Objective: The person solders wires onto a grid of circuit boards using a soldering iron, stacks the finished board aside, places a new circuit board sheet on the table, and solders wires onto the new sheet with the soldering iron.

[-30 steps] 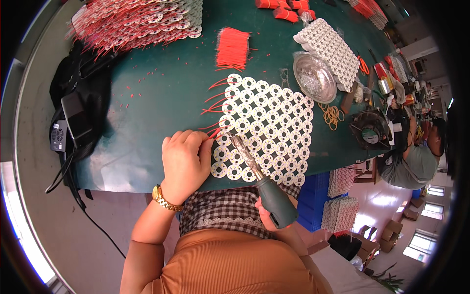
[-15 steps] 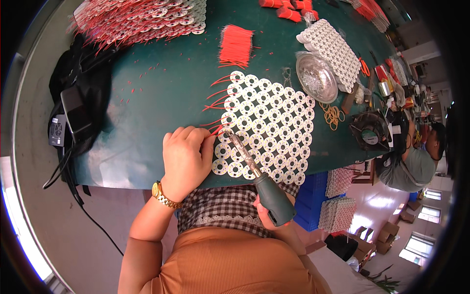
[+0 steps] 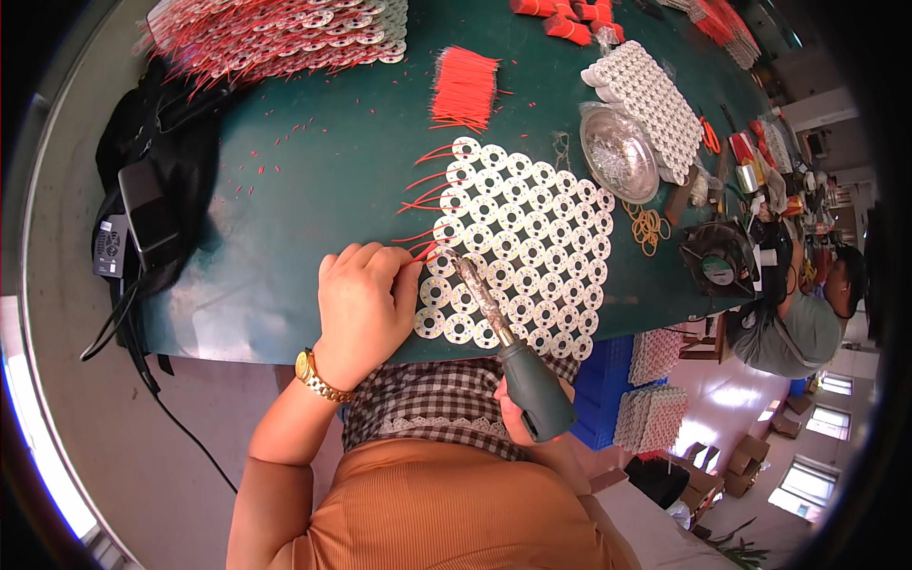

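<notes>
A panel of white ring-shaped circuit boards [image 3: 551, 231] lies flat on the green table. Several red wires [image 3: 432, 202] stick out leftward from its left column. My left hand [image 3: 364, 299], with a gold watch on the wrist, pinches a red wire [image 3: 425, 251] whose end meets a ring in that column. From the lower right, my right hand [image 3: 514, 415] grips the green handle of a soldering iron [image 3: 537, 388]. Its tip is close to the wire's end; whether they touch I cannot tell. The handle hides most of my right fingers.
Beyond the panel lies a bundle of red wires [image 3: 465, 88]. To the right are a metal bowl [image 3: 618, 157], another ring-board panel [image 3: 654, 103], rubber bands [image 3: 646, 228] and a fan [image 3: 717, 258]. Stacked boards [image 3: 285, 38] stand far left, above a black bag [image 3: 180, 180]. A person [image 3: 793, 318] sits right.
The soldering iron's tip has shifted slightly to the right. My left hand keeps its pinch on the wire. The whole view has moved a little.
</notes>
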